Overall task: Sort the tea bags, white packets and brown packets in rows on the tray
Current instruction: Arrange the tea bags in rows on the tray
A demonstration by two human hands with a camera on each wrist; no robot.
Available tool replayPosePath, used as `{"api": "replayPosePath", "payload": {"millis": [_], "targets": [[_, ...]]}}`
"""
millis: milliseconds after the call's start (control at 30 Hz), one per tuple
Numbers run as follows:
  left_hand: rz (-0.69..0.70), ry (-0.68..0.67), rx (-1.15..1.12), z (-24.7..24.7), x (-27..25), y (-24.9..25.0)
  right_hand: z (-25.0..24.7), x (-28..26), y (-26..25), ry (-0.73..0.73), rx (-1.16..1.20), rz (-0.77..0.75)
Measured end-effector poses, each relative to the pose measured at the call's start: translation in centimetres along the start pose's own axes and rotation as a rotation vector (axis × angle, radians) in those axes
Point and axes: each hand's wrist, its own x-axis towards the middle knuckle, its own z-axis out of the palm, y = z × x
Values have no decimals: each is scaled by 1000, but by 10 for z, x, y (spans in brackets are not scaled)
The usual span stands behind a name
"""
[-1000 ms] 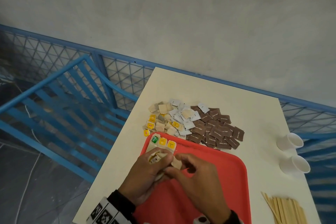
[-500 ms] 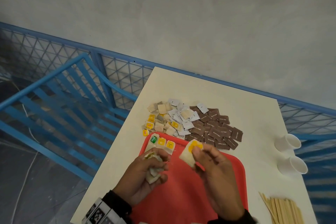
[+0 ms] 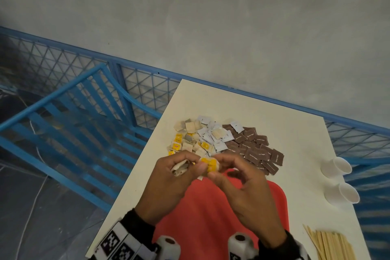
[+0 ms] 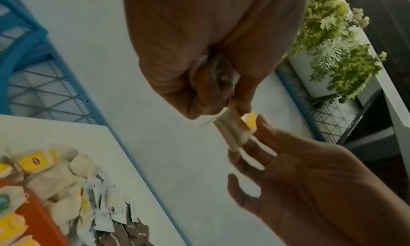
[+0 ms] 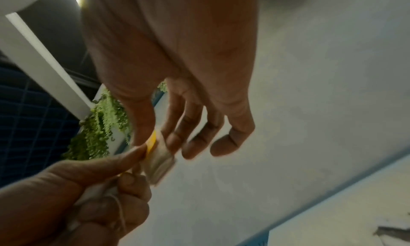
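Observation:
Both hands meet above the far edge of the red tray point(image 3: 211, 217). My left hand point(image 3: 190, 164) grips a crumpled bunch of tea bags point(image 3: 179, 168), seen in its curled fingers point(image 4: 221, 74) in the left wrist view. A yellow-tagged tea bag point(image 3: 209, 164) sits between the hands. My right hand point(image 3: 217, 167) pinches it point(image 5: 159, 160) with thumb and forefinger, and the left thumb touches it too. Loose tea bags point(image 3: 190, 139), white packets point(image 3: 213, 135) and brown packets point(image 3: 255, 152) lie heaped on the table beyond the tray. Tagged tea bags point(image 4: 9, 221) lie on the tray's corner.
Two white paper cups point(image 3: 335, 167) point(image 3: 341, 194) lie on their sides at the table's right edge. Wooden stirrers point(image 3: 331, 245) lie at the near right. A blue metal railing point(image 3: 63, 112) runs past the table's left and far edges.
Half a second ago my right hand held the yellow-tagged tea bag apart from the left. Both hands have since risen and come together on it, hiding the tea bags laid on the tray.

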Motion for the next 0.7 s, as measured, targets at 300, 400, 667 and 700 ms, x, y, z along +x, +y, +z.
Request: {"api": "replayPosePath", "payload": {"millis": [300,400,667,700], "targets": [[30,-68,25,-6,-4,0,10,-4,0,117,93,-32],[28,-155,101,-9,-9,-4,14,-5,2,187,144,-45],[-44,-145,207,-23,-23,-35,34,-25,21,71,206,144],[-70,-140,192,-25,-24,-39,38,-25,24,62,218,181]]}}
